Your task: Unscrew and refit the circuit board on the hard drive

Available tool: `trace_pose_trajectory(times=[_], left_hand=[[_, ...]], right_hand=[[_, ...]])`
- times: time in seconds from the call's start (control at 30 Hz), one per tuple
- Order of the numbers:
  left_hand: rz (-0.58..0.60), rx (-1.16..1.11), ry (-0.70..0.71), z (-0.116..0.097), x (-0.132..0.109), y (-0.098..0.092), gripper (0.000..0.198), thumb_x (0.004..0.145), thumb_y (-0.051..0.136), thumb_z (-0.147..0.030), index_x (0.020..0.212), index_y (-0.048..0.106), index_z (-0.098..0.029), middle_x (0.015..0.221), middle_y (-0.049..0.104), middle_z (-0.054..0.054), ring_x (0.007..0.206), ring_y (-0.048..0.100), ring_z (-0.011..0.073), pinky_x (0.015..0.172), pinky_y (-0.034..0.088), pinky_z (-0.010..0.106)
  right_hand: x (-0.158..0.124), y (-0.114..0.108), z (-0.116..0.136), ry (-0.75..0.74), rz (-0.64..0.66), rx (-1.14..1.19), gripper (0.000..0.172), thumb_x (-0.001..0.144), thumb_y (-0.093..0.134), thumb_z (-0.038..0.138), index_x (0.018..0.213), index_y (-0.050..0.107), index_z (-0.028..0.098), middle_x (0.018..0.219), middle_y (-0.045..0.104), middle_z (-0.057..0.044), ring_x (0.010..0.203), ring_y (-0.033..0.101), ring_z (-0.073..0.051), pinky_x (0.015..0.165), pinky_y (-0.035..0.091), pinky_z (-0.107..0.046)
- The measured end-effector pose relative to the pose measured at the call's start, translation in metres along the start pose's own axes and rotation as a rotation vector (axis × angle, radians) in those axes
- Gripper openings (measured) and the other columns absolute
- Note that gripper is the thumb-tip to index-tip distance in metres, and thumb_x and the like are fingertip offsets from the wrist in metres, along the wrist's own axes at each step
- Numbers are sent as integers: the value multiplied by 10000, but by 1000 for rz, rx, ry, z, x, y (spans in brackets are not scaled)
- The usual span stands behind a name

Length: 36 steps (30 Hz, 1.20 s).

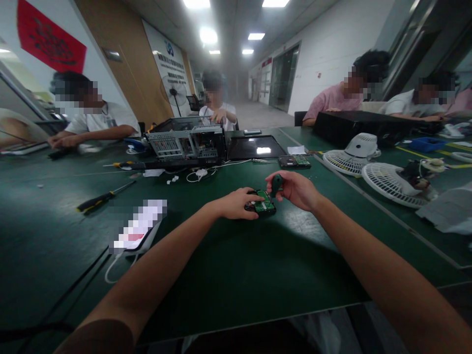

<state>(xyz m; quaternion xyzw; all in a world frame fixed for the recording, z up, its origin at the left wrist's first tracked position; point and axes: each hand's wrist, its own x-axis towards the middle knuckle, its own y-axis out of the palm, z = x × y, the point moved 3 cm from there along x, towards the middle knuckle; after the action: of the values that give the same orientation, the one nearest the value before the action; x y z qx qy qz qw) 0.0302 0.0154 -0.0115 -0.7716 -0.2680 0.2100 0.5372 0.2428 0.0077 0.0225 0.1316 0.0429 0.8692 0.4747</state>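
A small black hard drive [264,206] with a green circuit board on top lies on the dark green table [236,275]. My left hand [238,203] grips its left side, fingers curled over the edge. My right hand [293,189] hovers just right of and above it, closed round the dark green handle of a screwdriver [276,184] that points down at the board.
An opened computer case [186,142] and a black side panel [254,147] stand beyond. A yellow-black screwdriver [105,196] and a phone with white cable [138,231] lie left. Dismantled white fans [391,179] sit right. Several other people sit around the table.
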Motion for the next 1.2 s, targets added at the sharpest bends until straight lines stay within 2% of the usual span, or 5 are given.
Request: trace_pose_trajectory(times=[0.13,0.3,0.6,0.9,1.2], left_hand=[[-3,-6,12,0,1,0,722,870,671,-586,1515,489,-317,1625,299,116,1438,368,391,1149,350,509],[-16,1,18,-1,0,0,710,876,666,-576,1511,496,-309,1614,315,119,1427,386,383,1148,353,507],[-16,3,28,4,1,3,731,874,660,-611,1520,485,-317,1612,323,132,1440,368,403,1148,343,535],[-9,-3,10,3,1,2,744,858,668,-623,1511,500,-310,1616,323,122,1428,382,402,1139,358,513],[-14,-4,7,3,1,2,732,859,672,-609,1510,497,-321,1613,325,117,1436,373,394,1146,347,521]], right_hand=[[0,-1,-1,-15,-26,-47,221,927,610,351,982,713,164,936,692,-99,844,649,-203,510,468,-251],[0,-1,0,-27,-48,-84,293,942,597,351,1157,712,189,947,683,-81,828,637,-185,496,431,-241],[-2,2,3,-6,20,-76,210,927,616,367,957,672,166,1006,722,-125,884,680,-217,541,492,-255],[0,-1,1,19,53,11,358,960,494,414,1065,710,150,950,698,-118,885,672,-227,564,541,-285],[-2,0,2,-3,28,-68,228,930,630,380,971,691,164,1001,712,-119,894,675,-219,571,540,-271]])
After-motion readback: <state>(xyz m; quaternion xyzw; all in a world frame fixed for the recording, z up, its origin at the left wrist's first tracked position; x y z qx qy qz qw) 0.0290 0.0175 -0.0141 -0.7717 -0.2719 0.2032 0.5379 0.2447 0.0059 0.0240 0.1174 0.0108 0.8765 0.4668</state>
